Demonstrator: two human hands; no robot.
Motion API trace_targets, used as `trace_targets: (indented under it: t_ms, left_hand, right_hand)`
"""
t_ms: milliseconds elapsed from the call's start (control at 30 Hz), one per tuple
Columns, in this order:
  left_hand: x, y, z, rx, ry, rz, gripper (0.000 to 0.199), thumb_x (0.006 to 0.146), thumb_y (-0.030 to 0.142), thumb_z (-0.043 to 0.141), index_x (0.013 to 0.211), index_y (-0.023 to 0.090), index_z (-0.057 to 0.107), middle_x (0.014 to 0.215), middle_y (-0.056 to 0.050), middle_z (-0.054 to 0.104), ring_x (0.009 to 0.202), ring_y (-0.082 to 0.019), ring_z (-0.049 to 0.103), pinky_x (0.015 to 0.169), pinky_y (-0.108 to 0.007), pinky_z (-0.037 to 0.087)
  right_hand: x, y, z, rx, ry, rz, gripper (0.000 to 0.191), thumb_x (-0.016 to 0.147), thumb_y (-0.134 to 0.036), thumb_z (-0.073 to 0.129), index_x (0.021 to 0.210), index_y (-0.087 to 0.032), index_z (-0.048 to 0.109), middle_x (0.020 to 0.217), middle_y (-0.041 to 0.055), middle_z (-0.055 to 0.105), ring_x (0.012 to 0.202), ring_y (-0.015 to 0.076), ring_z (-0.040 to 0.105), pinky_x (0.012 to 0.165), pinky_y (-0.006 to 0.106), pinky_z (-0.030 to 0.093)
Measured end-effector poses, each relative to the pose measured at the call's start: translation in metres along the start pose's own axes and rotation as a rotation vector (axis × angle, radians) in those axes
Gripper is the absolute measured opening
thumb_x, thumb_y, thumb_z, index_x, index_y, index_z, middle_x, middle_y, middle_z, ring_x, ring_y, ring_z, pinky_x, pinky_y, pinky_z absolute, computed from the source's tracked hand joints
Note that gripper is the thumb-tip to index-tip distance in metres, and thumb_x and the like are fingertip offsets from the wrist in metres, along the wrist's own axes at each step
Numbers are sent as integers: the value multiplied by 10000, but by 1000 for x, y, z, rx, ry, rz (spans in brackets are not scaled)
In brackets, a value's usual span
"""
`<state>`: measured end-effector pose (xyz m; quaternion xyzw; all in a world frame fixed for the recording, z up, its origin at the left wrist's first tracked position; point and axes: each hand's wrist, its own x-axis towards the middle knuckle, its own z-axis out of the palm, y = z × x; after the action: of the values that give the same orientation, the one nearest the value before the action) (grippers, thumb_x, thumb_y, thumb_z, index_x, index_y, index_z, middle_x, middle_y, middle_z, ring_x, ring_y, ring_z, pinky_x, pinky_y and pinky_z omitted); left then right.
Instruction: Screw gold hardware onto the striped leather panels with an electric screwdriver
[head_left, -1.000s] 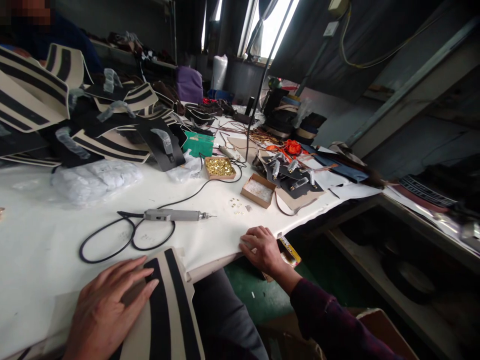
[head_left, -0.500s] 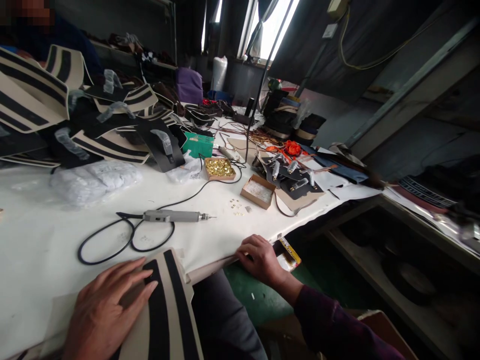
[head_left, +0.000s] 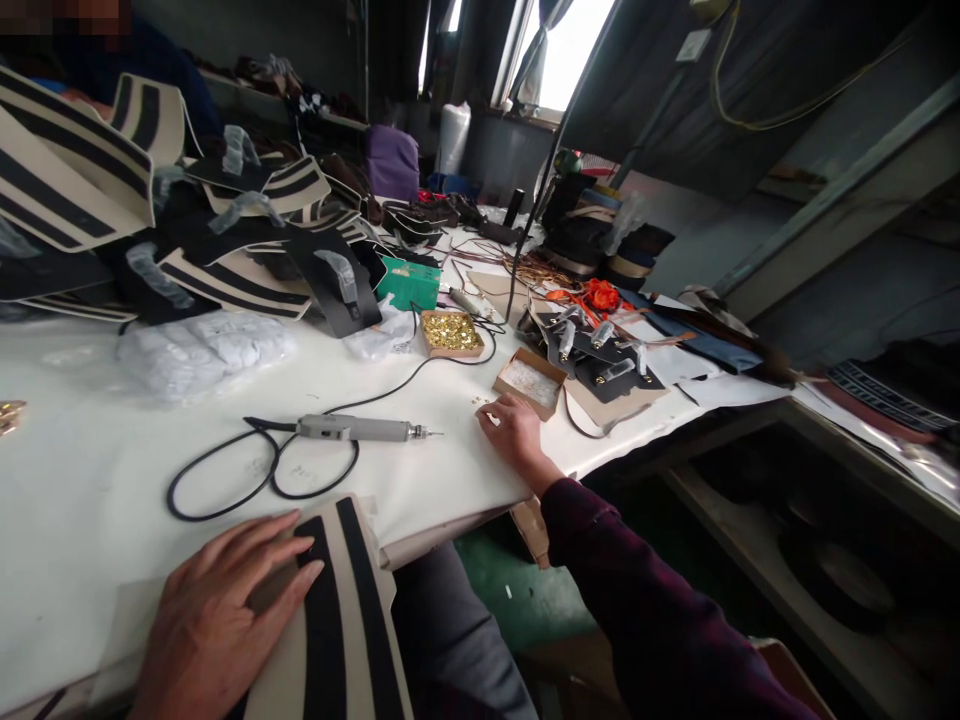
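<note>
My left hand (head_left: 225,605) lies with fingers spread on a beige panel with black stripes (head_left: 360,600) at the table's near edge. My right hand (head_left: 514,437) is over the table, where small loose gold-coloured pieces lay. Its fingers are curled in a pinch, and anything between the fingertips is too small to make out. Just beyond it stands an open cardboard box (head_left: 531,382) with small clear pieces in it. A grey electric screwdriver (head_left: 352,428) with a looped black cord lies left of my right hand. A box of gold-coloured fittings (head_left: 452,333) sits farther back.
Striped and black panels with wrapped handles (head_left: 232,275) are piled at the left, before a person (head_left: 161,70). A white plastic-wrapped bundle (head_left: 206,355) lies in front of the pile. Black pieces with wrapped handles (head_left: 600,345) and an orange bundle (head_left: 600,295) lie at the right.
My right hand has moved from the table's front edge up and forward to the small pieces near the cardboard box. My left hand stays on the striped panel. The view has shifted slightly.
</note>
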<state>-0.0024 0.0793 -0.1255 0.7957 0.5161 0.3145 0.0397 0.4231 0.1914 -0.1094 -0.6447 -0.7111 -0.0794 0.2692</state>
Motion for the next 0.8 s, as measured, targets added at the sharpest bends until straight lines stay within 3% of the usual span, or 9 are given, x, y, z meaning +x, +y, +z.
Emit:
trace_targets:
  t_ms: [800]
  left_hand:
    - [-2,-2,0,-10,-24,-25,425,930,710,593,1043,343,772,1296,-21,766,1222,-306,669,1110,-496,494]
  right_hand:
    - [10,-8,-16,-147,-225,-127,217,946,-236,632,775,-218,764,810,48,704,790,187,588,814,336,338]
